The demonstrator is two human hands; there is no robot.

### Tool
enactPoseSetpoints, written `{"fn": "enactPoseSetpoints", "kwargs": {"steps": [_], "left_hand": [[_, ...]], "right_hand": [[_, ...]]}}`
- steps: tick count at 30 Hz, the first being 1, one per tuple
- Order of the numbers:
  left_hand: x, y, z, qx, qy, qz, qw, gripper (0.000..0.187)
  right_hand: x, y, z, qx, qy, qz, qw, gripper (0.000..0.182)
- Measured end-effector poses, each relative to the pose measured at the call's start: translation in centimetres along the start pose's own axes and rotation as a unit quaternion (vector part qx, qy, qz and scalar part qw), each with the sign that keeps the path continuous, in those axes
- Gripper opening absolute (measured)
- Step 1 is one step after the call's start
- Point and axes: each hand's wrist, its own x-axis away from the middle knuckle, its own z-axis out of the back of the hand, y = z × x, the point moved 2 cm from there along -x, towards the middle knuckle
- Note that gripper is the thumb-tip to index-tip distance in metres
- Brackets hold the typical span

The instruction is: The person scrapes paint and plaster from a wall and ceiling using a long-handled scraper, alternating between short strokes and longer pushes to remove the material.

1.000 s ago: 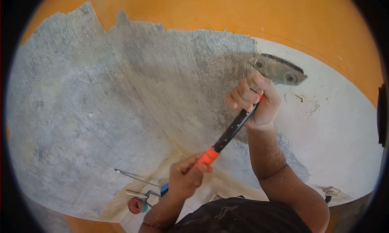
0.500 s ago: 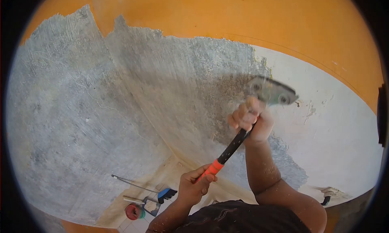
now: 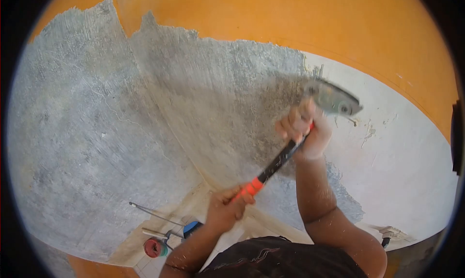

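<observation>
A long-handled scraper (image 3: 278,165) slants up to the right across the view, its grip black and orange. My left hand (image 3: 226,209) is closed round the orange lower end of the handle. Farther up, just under the wide metal head, my right hand (image 3: 315,133) wraps the shaft, a little blurred by motion. The scraper head overlaps the border between the bare grey patch and the white coating on the wall (image 3: 402,128). Pale flecks dot the handle and my forearms.
Orange paint (image 3: 348,21) covers the wall's upper part above a ragged edge. At the lower left floor stand a red tub (image 3: 154,248) and a blue-headed broom (image 3: 193,228), partly behind my left forearm. A dark pipe fitting (image 3: 386,240) sticks out at lower right.
The scraper head and my right hand have shifted slightly up and right. My left hand has moved a little left. The view has tilted slightly, and my left forearm now covers part of the broom.
</observation>
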Motion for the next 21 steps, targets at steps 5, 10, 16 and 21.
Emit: {"fn": "enactPoseSetpoints", "kwargs": {"steps": [5,10,16,21], "left_hand": [[0.1,3.0,-0.5,-0.019,0.026,-0.059,0.998,0.03],[0.0,-1.5,-0.5,0.067,-0.003,0.008,0.998,0.03],[-0.7,3.7,-0.5,0.055,0.0,-0.052,0.997,0.034],[0.1,-2.1,-0.7,0.094,0.001,0.012,0.996,0.036]], "right_hand": [[-1.6,-0.7,-1.9,-0.076,-0.017,0.017,0.997,0.034],[1.0,0.3,-0.1,0.001,0.013,-0.004,1.0,0.035],[-2.6,-1.6,-2.3,-0.006,-0.024,0.038,0.999,0.036],[-0.1,0.3,-0.4,-0.007,0.026,-0.013,1.0,0.034]]}}
